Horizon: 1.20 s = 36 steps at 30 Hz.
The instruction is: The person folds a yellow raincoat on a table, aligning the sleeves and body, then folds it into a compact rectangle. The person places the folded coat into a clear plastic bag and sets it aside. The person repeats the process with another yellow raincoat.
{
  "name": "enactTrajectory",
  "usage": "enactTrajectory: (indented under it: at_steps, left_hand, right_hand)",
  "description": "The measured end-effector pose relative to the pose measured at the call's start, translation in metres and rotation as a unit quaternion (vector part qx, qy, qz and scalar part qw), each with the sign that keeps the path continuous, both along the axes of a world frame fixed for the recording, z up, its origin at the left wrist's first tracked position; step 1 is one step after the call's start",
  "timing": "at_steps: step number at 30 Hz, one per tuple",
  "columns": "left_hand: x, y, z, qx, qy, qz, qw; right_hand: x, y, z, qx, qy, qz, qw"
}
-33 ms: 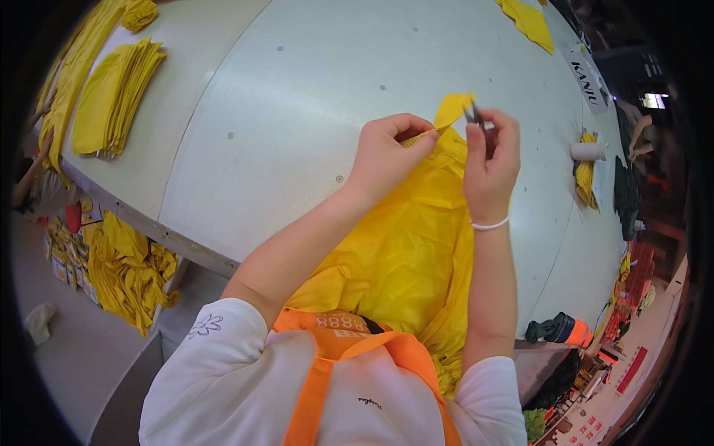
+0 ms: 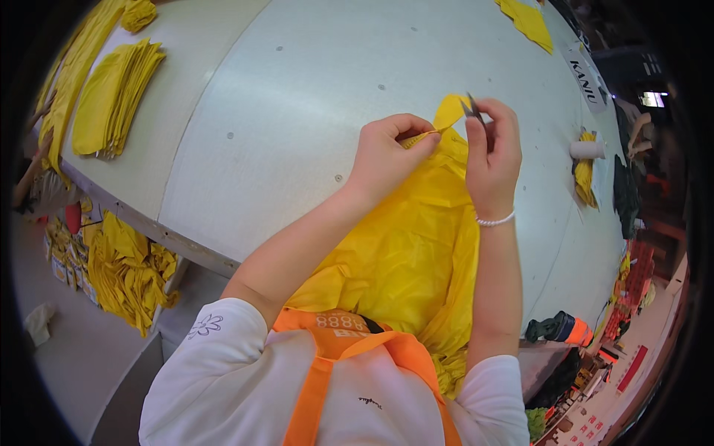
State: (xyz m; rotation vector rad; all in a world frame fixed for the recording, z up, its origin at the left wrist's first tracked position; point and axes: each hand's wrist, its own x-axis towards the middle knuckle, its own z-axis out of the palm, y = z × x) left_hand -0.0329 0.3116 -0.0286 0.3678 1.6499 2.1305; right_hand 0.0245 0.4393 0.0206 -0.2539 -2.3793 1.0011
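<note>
Yellow cloth lies on the grey table right in front of me, running from my orange apron up to my hands. My left hand pinches a narrow edge of the cloth between thumb and forefinger, other fingers curled in. My right hand is closed around small metal snips, blades poking up beside a raised flap of the cloth; I cannot tell whether the blades are shut. White bead bracelet on the right wrist. My forearms cover much of the cloth's middle.

Around: stack of folded yellow pieces far left on the table, another yellow piece at the far top edge. To the right, a white roll with a small yellow bundle just beside it. Below the table's left edge, a heap of yellow cloth on the floor. A dark bag with an orange patch sits low right.
</note>
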Motion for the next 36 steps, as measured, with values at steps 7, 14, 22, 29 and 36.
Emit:
enactTrajectory:
  at_steps: [7, 14, 22, 29, 36]
  left_hand:
    - [0.004, 0.002, -0.013, -0.106, 0.367, 0.148, 0.912]
    - [0.013, 0.002, -0.014, -0.071, 0.433, 0.161, 0.884]
    - [0.018, 0.003, -0.010, -0.069, 0.441, 0.164, 0.880]
    - [0.023, 0.002, -0.005, -0.081, 0.458, 0.171, 0.868]
    - [0.034, 0.006, 0.000, -0.085, 0.487, 0.171, 0.852]
  right_hand:
    - [0.017, 0.023, 0.026, -0.132, -0.287, 0.044, 0.948]
    - [0.033, 0.022, 0.028, -0.153, -0.277, 0.078, 0.946]
    - [0.038, 0.019, 0.023, -0.151, -0.229, 0.082, 0.958]
    - [0.045, 0.024, 0.017, -0.137, -0.195, 0.090, 0.967]
    - [0.058, 0.031, 0.023, -0.154, -0.214, 0.113, 0.958]
